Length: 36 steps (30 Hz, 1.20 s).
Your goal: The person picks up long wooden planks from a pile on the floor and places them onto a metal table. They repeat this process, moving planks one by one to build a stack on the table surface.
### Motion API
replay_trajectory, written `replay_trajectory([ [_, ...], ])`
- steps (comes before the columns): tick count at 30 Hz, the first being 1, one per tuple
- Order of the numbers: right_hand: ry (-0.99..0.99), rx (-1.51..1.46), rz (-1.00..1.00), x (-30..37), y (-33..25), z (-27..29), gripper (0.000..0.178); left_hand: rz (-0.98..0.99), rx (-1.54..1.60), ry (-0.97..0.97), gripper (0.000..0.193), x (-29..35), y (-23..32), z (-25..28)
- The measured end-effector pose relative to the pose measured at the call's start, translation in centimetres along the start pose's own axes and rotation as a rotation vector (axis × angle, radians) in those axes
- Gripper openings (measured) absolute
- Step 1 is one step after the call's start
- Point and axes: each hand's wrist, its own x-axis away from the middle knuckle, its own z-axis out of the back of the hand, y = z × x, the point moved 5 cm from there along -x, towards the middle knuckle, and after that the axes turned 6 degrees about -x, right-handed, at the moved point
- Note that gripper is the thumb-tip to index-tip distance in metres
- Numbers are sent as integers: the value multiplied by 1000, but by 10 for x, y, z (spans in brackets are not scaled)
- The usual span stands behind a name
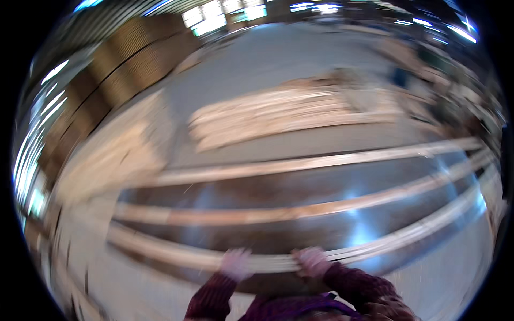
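Both my hands are at the nearest of three long, pale wooden strips (pixel 166 253) lying across a dark, shiny table (pixel 289 236). My left hand (pixel 235 264) is closed over the strip's near edge. A short way to its right, my right hand (pixel 312 261) grips the same strip, fingers over its top. Between the hands the strip looks like two or more thin pieces side by side, but blur hides the detail. A middle strip (pixel 235 216) and a far strip (pixel 300 162) lie beyond, apart from my hands.
Past the table, a low stack of boards (pixel 289 115) lies on the grey floor (pixel 257 59). Another pale wood pile (pixel 115 155) stands at the left, with tall brown stacks (pixel 128 53) behind it. Blurred clutter (pixel 455 101) fills the far right.
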Motion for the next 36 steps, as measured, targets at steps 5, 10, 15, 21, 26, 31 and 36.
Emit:
replay_trajectory([
  [5,27,122,-53,2,-20,-2,85,372,322,154,78,95,16,-14],
  [10,9,184,-24,-43,-74,-15,99,940,674,-26,75,259,-6,-105],
  [15,72,94,128,-151,-208,-55,104,1462,810,-108,72,471,-8,-187],
  [21,193,210,147,-269,-344,-73,108,1827,910,-236,77,610,15,-247],
  [26,110,164,87,-352,-442,-94,107,1938,972,-221,75,668,-10,-284],
  [31,103,189,73,-437,-539,-117,111,1928,1029,-219,76,680,-61,-329],
  [36,73,159,44,-517,-627,-141,109,2011,1101,-190,79,716,-141,-331],
])
